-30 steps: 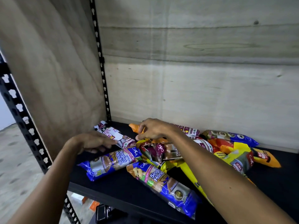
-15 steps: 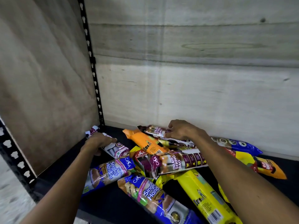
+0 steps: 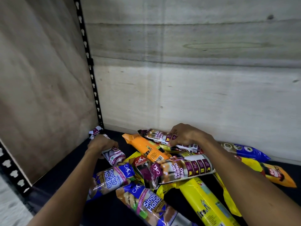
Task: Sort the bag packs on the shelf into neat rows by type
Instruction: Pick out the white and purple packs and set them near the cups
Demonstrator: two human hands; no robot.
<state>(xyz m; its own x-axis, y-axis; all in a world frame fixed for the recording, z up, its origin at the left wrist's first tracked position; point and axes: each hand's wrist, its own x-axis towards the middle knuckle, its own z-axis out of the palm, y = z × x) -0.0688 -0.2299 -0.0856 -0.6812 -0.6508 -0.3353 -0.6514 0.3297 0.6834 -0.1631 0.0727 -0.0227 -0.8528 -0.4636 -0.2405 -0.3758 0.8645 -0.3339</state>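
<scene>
Left hand (image 3: 101, 143) grips white-maroon pack (image 3: 114, 154), axis toward the back-left shelf (image 3: 53, 181) corner | right hand (image 3: 185, 136) pinches rear Draw String Bag pack (image 3: 156, 136) (long axis left-right) | pile unsorted

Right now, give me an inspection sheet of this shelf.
Surface: black shelf board, plywood back and side.
Job's things: maroon Draw String Bag pack at the back, a second one mid-pile; two blue Singlet Handle packs; orange pack; yellow pack; all heaped, unsorted.
Clutter: nothing seen.
Grippers: left hand holds white-and-maroon pack; right hand grips the back pack.
Cables: nothing seen.
Surroundings: black slotted upright.
</scene>
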